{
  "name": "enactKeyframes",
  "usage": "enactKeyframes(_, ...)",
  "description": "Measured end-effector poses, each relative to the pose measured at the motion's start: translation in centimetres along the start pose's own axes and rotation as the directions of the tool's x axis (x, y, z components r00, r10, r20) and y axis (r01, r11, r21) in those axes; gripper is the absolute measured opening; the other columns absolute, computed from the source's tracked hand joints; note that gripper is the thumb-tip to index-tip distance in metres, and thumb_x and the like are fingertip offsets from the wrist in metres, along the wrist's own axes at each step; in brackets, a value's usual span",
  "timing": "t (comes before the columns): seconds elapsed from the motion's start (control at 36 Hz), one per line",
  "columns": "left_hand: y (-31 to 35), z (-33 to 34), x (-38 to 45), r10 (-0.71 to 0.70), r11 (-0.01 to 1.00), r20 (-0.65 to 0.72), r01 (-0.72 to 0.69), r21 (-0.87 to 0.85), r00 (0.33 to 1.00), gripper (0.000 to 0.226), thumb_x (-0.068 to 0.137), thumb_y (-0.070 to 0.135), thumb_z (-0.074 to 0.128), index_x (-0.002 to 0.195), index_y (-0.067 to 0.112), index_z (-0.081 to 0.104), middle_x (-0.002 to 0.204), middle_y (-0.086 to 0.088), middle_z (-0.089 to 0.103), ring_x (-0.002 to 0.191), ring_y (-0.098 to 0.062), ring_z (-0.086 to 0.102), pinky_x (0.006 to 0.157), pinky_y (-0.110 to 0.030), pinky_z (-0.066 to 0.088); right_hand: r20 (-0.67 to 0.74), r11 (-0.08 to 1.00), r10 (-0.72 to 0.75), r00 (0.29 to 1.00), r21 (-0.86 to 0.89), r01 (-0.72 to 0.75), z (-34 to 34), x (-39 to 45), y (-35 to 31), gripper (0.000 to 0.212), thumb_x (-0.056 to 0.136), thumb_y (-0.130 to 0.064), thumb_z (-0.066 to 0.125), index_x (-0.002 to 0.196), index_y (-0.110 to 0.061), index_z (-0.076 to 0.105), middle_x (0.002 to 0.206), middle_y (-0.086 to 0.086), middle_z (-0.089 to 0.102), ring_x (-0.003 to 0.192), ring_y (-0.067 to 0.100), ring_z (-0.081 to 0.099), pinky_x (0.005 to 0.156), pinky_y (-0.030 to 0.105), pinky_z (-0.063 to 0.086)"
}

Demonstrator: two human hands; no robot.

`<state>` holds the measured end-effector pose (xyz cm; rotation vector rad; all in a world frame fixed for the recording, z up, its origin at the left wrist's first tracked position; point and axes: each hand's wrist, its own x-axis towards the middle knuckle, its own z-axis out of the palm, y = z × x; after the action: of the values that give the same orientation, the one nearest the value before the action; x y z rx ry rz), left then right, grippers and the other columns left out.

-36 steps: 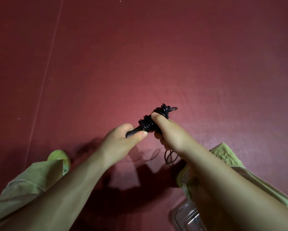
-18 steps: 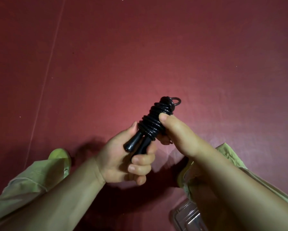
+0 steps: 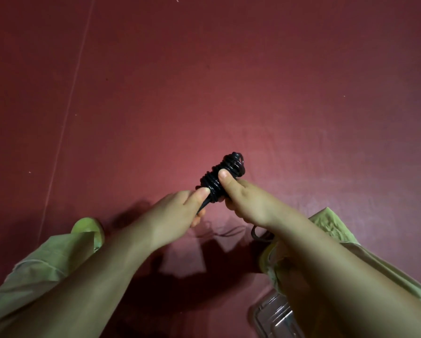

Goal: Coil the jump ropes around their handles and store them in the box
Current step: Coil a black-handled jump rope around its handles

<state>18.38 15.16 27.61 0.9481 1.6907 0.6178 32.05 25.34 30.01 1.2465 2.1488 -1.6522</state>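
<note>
A black jump rope [image 3: 214, 179] is coiled in many turns around its black handles and is held above the red floor. My right hand [image 3: 246, 198] grips the coiled bundle, thumb on top of the turns. My left hand [image 3: 177, 213] holds the lower handle end between thumb and fingers. A loose length of rope [image 3: 258, 234] hangs below my right wrist towards the floor. A clear plastic box [image 3: 275, 318] lies at the bottom, partly hidden by my right forearm.
The red floor mat [image 3: 204, 81] fills the view, with a thin pale seam line [image 3: 65, 113] at the left. My knees in light green trousers [image 3: 34, 276] frame both sides, and a green shoe tip [image 3: 87, 228] shows at the left.
My left hand turned from a palm-up grip under the handles to a thumb-and-finger pinch on the handle end. A loose stretch of rope shows again below my right wrist.
</note>
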Motion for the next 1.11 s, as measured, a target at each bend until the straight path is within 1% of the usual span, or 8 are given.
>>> enactKeyframes(0.22,0.7,0.6,-0.9,0.171,0.882,-0.145,-0.086,0.463,0.975,0.035,0.092,0.053,0.023,0.078,0.028,0.044,0.082,0.001,0.060,0.083,-0.029,0.058,0.072,-0.036,0.045,-0.077,0.981,0.042,0.996,0.194,-0.027,0.3,-0.1,-0.4,0.050,0.092,-0.065,0.035,0.060,-0.028,0.045,0.037,-0.019,0.040,0.032,-0.003,0.039,0.052,0.020,0.022)
enactKeyframes(0.31,0.6,0.8,-0.6,0.016,0.987,0.135,0.006,-0.161,0.991,0.056,0.084,0.072,0.017,0.079,0.025,0.047,0.069,0.007,0.054,0.059,-0.011,0.050,0.060,-0.024,0.042,-0.113,0.967,-0.001,0.994,0.254,0.029,0.2,-0.1,-0.7,0.050,0.094,-0.056,0.044,0.055,-0.025,0.044,0.036,-0.017,0.038,0.032,0.000,0.036,0.051,0.023,0.021)
enactKeyframes(0.36,0.1,0.7,-0.7,0.053,0.839,0.422,0.188,-0.510,0.905,0.064,0.080,0.076,0.024,0.084,0.017,0.050,0.064,0.004,0.056,0.056,-0.011,0.046,0.054,-0.022,0.038,-0.111,0.932,-0.039,0.993,0.354,0.076,0.1,-0.3,-0.8,0.040,0.084,-0.055,0.048,0.059,-0.025,0.041,0.041,-0.014,0.035,0.035,0.001,0.032,0.049,0.024,0.023)
enactKeyframes(0.56,-0.2,1.1,-1.5,0.536,0.391,0.573,0.419,-0.820,0.620,0.051,0.083,0.057,0.060,0.110,0.014,0.065,0.100,-0.005,0.071,0.091,-0.018,0.068,0.079,-0.029,0.053,-0.039,0.771,-0.237,0.971,0.601,0.212,-0.2,-0.1,-0.6,0.059,0.061,-0.060,0.046,0.081,-0.004,0.048,0.054,-0.003,0.048,0.042,0.009,0.039,0.042,0.019,0.029)
enactKeyframes(0.67,0.4,1.8,-1.8,0.591,0.293,0.553,0.482,-0.826,0.587,0.029,0.092,0.042,0.054,0.104,0.016,0.060,0.079,0.006,0.065,0.065,-0.003,0.060,0.063,-0.019,0.048,-0.016,0.802,-0.271,0.963,0.550,0.234,-0.2,-0.4,-1.1,0.057,0.066,-0.061,0.044,0.081,-0.006,0.048,0.055,-0.002,0.043,0.046,0.009,0.036,0.045,0.021,0.027)
enactKeyframes(0.81,0.6,0.5,-1.9,0.387,0.446,0.517,0.336,-0.830,0.763,0.027,0.073,0.045,0.077,0.079,0.021,0.065,0.057,0.007,0.054,0.041,0.001,0.040,0.043,-0.013,0.036,-0.016,0.883,-0.221,0.975,0.421,0.207,-0.9,-1.3,-1.8,0.046,0.074,-0.059,0.047,0.079,-0.013,0.045,0.062,0.008,0.030,0.053,0.013,0.028,0.053,0.034,0.017)
enactKeyframes(0.92,1.2,0.0,-1.9,0.201,0.581,0.417,0.235,-0.779,0.886,0.039,0.073,0.037,0.078,0.081,0.012,0.049,0.055,0.003,0.051,0.038,0.000,0.033,0.038,-0.012,0.029,-0.019,0.937,-0.122,0.992,0.326,0.122,-1.1,-1.3,-1.8,0.038,0.079,-0.055,0.035,0.064,-0.020,0.036,0.048,-0.011,0.031,0.046,0.008,0.026,0.047,0.026,0.021)
enactKeyframes(1.11,1.4,0.1,-1.0,0.097,0.974,0.035,-0.087,-0.208,0.995,0.014,0.084,0.034,0.054,0.083,0.019,0.055,0.055,0.010,0.059,0.046,-0.005,0.046,0.050,-0.027,0.040,-0.073,0.982,-0.008,0.997,0.187,0.021,-0.2,-0.3,-1.0,0.051,0.094,-0.063,0.029,0.063,-0.025,0.042,0.048,-0.014,0.038,0.036,0.000,0.034,0.052,0.023,0.023)
